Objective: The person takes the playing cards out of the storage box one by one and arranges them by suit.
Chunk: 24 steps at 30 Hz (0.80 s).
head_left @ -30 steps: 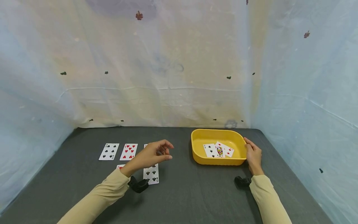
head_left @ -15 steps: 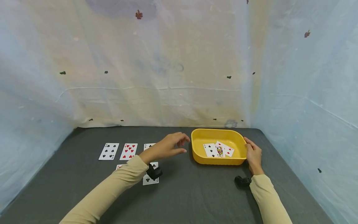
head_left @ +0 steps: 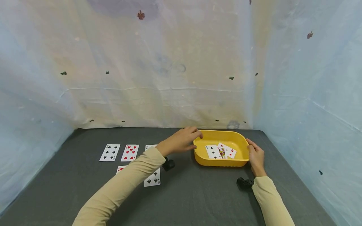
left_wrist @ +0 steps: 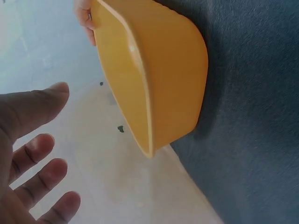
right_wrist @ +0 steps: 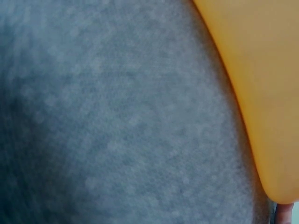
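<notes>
A yellow plastic tub (head_left: pixel 220 163) stands on the dark table in the head view. My right hand (head_left: pixel 256 159) grips its right rim, thumb on the near side. Inside lie three overlapping playing cards: a spade card (head_left: pixel 211 151), a face card (head_left: pixel 222 153) and a diamond card (head_left: pixel 233 153). My left hand (head_left: pixel 181 140) holds nothing and is at the tub's left rim in the head view. From the left wrist, this hand's spread fingers (left_wrist: pixel 53 172) and thumb show apart from the tub wall (left_wrist: pixel 175 74). The right wrist view shows the tub's side (right_wrist: pixel 271 84) and a bit of finger.
Several face-up cards lie left on the dark table (head_left: pixel 203 194): a spade card (head_left: pixel 109 153), a heart card (head_left: pixel 130 152), a club card (head_left: pixel 152 180), and others partly hidden by the left forearm (head_left: pixel 124 182). A light cloth (head_left: pixel 169 62) hangs behind and at the sides.
My left hand has moved right and slightly away from me, from over the cards to the tub's left rim. The right hand, the tub and its cards have stayed put.
</notes>
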Motion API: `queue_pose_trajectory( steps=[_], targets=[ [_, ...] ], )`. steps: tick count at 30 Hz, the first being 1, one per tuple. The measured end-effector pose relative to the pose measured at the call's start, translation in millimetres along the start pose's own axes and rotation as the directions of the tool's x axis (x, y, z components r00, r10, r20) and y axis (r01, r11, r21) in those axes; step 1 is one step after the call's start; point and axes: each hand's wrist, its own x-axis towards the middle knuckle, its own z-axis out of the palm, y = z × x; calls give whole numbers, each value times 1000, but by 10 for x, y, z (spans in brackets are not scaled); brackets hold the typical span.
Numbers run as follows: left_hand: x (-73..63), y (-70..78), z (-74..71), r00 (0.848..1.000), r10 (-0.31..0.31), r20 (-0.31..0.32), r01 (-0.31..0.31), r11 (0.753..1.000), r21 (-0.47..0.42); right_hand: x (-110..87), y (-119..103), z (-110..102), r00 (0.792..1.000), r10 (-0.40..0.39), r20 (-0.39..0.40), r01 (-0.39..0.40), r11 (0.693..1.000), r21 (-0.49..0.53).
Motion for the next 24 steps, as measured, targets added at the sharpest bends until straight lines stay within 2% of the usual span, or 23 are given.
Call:
queue_pose_trajectory(
  steps=[3, 7, 12, 15, 20, 24],
  targets=[
    [99, 37, 3, 999, -7, 47, 2, 994, 109, 0, 8, -4, 1000, -3, 4, 3, 1000, 7],
    [219, 91, 15, 994, -20, 107, -7, 968, 251, 2, 18, -5, 1000, -5, 2, 5, 1000, 13],
    [338, 154, 54, 991, 3, 131, -55, 915, 399, -1, 20, -7, 1000, -9, 2, 9, 1000, 11],
    [406, 182, 96, 991, 16, 134, -79, 872, 484, -7, 15, -6, 1000, -12, 5, 12, 1000, 11],
    [513, 220, 180, 991, 4, 132, -81, 807, 584, -8, 15, -6, 1000, -10, 6, 10, 1000, 5],
    [588, 245, 249, 989, -19, 145, -74, 787, 612, 0, 18, -11, 1000, -6, 4, 6, 1000, 9]
  ],
)
